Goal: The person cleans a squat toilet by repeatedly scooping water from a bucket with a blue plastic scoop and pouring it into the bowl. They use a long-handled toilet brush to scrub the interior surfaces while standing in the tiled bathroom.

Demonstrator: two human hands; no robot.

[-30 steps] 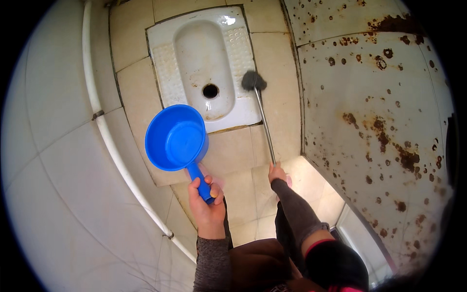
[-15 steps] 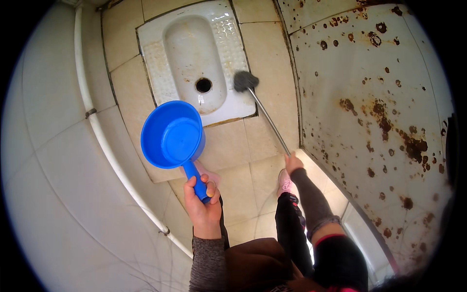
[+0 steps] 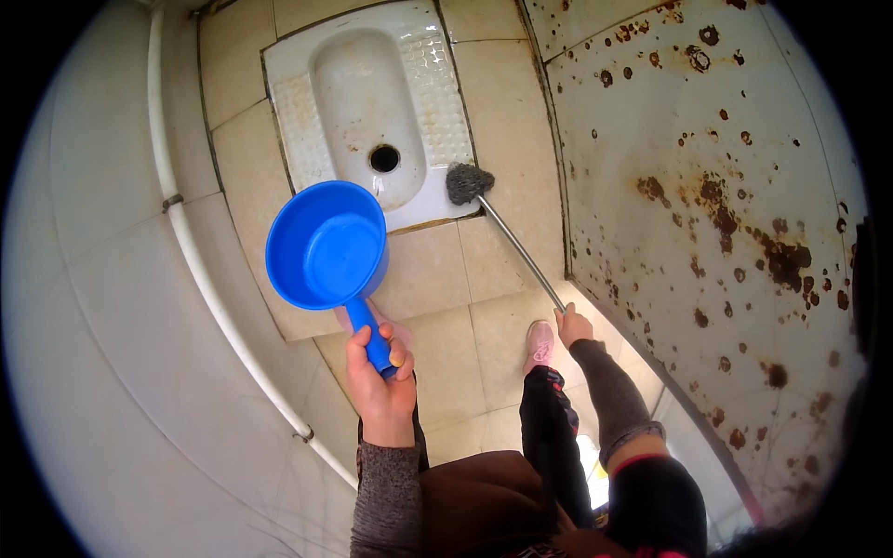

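My left hand (image 3: 379, 386) grips the handle of a blue plastic scoop (image 3: 326, 246), held level above the floor tiles with its bowl facing up. My right hand (image 3: 574, 325) holds the end of a long metal-handled brush (image 3: 514, 246). Its grey bristle head (image 3: 468, 181) rests on the front right corner of a white squat toilet pan (image 3: 372, 112) set into the floor. The pan has a dark drain hole (image 3: 384, 158) near its front.
Beige floor tiles (image 3: 465, 307) surround the pan. A white pipe (image 3: 200, 270) runs along the tiled wall on the left. A rust-spotted white metal door (image 3: 716, 205) stands on the right. My pink shoe (image 3: 538, 342) is on the floor.
The view has shifted so the pan sits higher in the picture. The brush head slid from the pan's right edge to its front right corner. The scoop stays held out.
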